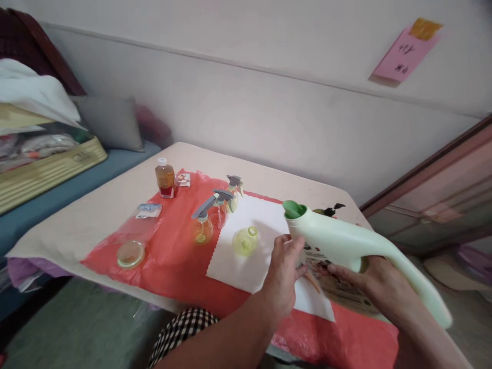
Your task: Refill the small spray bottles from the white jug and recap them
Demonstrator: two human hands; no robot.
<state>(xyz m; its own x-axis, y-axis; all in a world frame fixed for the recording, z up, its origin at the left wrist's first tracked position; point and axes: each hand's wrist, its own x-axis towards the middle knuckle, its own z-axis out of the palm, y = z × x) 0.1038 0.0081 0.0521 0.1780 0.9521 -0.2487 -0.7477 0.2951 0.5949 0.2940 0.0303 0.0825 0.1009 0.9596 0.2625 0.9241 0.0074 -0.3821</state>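
Note:
My right hand (378, 284) is wrapped round the handle of a pale green watering can (342, 230), its dark green mouth facing left. The can is tilted and its tapered end reaches down to the right. Under the mouth, my left hand (282, 269) has curled fingers close to the can's neck; a greyish bit shows between them, too hidden to name. Left of that hand, a small yellow see-through bottle (245, 243) without a spray head rests on a white cloth (226, 259). Behind it stand spray bottles with grey heads, the nearest one (202, 229) furthest left.
A red plastic sheet (172, 256) covers part of the table (92, 205). On it lie a round clear dish (130, 253) and a flat packet (149, 210). An amber bottle (166, 179) stands at the back left. Behind my right hand is a printed package (326, 279).

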